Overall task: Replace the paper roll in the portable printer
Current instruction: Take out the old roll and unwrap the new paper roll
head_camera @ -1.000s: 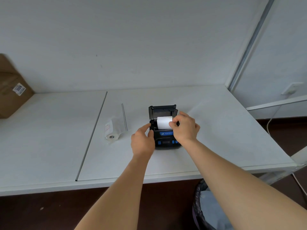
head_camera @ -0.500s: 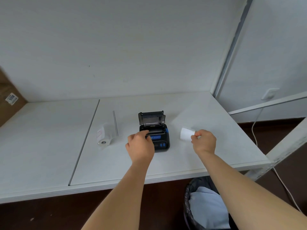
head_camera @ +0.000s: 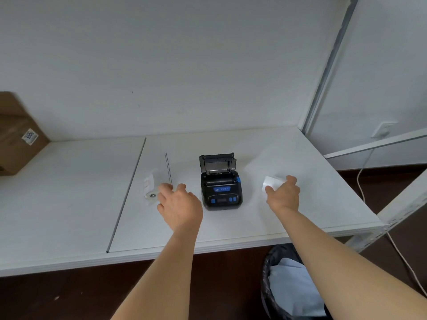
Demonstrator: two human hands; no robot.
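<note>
The white table [head_camera: 231,229] carries everything, with a cardboard box [head_camera: 16,135] at its far left edge and a lined bin [head_camera: 288,285] below the near edge. At the table's middle sits the portable printer [head_camera: 220,188], its lid [head_camera: 217,163] tipped up and back so the paper bay lies open and looks empty. To the printer's right, the right hand [head_camera: 283,195] is closed around a small white paper roll [head_camera: 271,183] just above or on the tabletop; which of the 2 is hard to tell. To the printer's left, the left hand [head_camera: 179,204] is spread open, fingers apart, gripping nothing, reaching toward a wrapped roll [head_camera: 150,189] that lies near a thin dark line [head_camera: 168,165] on the surface. The step in hand seems to be setting the removed roll aside and fetching the fresh 1. To do it well, park the old roll well clear of the printer, take the new roll by its ends so it does not unwind, strip the wrapper fully, and note which way the paper feeds before dropping it in
</note>
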